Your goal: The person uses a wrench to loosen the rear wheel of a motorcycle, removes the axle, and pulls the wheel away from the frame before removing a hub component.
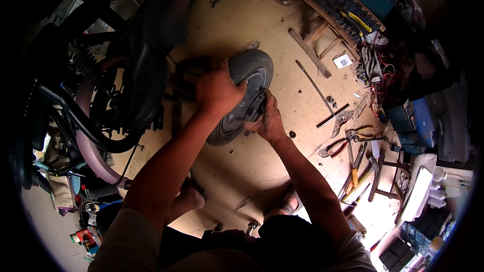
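Note:
A small scooter wheel (254, 60) with a black tyre stands tilted above the floor in front of me, its dark hub side facing right. My left hand (219, 90) is closed over the wheel's left edge, thumb lying across its face. At the hub sits a dark round part (258, 105). My right hand (268, 121) grips that part from the lower right, fingers curled around its edge. Some of the right fingertips are hidden behind it, and so are the left fingers behind the tyre.
A dark scooter or motorbike (146, 55) stands close on the left. On the floor to the right lie a T-handle wrench (333, 116), pliers (335, 148) and several other tools. A wooden stool (322, 30) carrying tools stands far right; a smaller wooden stool (385, 176) is nearer.

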Action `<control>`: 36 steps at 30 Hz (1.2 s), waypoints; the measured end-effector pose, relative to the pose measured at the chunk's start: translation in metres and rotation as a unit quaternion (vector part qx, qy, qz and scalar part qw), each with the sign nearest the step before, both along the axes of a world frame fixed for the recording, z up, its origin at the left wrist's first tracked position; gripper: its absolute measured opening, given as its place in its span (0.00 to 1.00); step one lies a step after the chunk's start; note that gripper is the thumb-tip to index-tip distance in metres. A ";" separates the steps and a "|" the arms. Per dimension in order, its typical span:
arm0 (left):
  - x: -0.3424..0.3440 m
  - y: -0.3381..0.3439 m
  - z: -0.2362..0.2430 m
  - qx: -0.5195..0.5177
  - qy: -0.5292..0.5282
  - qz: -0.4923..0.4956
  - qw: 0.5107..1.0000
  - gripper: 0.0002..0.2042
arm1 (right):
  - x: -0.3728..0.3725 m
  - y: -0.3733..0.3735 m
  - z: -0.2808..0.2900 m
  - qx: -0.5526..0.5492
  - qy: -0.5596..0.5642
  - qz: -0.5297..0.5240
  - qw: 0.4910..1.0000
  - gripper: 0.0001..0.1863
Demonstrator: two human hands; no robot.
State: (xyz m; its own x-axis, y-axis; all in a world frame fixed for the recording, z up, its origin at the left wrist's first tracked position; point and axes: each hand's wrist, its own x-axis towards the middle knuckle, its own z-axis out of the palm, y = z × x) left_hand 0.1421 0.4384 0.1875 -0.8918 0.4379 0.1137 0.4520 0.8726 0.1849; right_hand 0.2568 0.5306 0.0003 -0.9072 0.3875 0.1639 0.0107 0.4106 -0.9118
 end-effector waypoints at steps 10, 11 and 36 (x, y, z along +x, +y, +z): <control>-0.003 0.016 0.004 -0.016 0.001 -0.026 1.000 0.36 | -0.010 0.011 0.002 -0.433 -0.081 -0.022 0.897 0.59; -0.001 0.013 0.002 -0.019 0.024 -0.028 0.999 0.36 | 0.004 0.008 0.007 -0.137 -0.058 -0.024 0.989 0.62; -0.010 -0.012 0.002 -0.006 0.000 -0.038 0.999 0.37 | 0.002 -0.015 0.023 0.036 0.047 -0.113 0.992 0.48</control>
State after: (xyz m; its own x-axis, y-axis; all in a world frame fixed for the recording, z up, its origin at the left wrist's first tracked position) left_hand 0.1324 0.4267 0.1892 -0.8563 0.5049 0.1085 0.5164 0.8383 0.1748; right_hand 0.2591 0.5152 0.0228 -0.7777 0.5642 0.2774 0.0272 0.4711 -0.8817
